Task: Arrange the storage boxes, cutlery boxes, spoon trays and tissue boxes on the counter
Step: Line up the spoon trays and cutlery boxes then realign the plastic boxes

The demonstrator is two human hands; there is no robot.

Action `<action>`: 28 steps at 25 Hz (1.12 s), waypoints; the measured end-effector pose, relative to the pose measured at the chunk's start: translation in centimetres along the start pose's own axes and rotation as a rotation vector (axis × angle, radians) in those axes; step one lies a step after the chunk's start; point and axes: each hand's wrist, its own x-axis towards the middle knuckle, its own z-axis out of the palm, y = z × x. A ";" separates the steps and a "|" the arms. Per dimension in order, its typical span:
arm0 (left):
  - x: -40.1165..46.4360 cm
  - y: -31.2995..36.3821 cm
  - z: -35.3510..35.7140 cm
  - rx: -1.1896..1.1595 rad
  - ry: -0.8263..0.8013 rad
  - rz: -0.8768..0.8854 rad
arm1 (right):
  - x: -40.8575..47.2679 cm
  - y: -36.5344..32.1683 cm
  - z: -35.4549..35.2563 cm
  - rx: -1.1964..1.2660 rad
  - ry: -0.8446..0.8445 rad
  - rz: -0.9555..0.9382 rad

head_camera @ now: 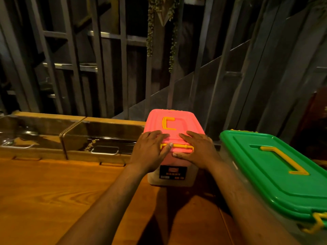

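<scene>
I am seeing the smaller storage box (174, 138) standing on the counter (53, 191), the larger storage box (276, 170) just right of it, two cutlery boxes (99, 138) sitting to its left.

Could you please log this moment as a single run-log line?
hands: left and right flat on pink-lidded box | green-lidded box beside, right | surface: wooden counter

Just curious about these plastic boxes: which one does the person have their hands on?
The pink-lidded storage box, in the middle. Both the left hand and right hand rest on its lid; the larger green-lidded storage box sits untouched beside it.
</scene>
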 end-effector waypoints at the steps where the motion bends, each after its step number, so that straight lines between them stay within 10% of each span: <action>1: 0.2 -0.2 0.3 0.004 0.018 0.004 | 0.2 0.1 0.1 -0.010 0.004 -0.002; 17: -2.2 4.7 -2.9 0.150 0.009 -0.012 | -2.7 -0.8 -3.3 -0.073 -0.076 0.044; 28: -9.2 27.7 -1.1 -0.082 0.241 0.108 | -19.1 18.2 -11.2 -0.013 0.170 0.029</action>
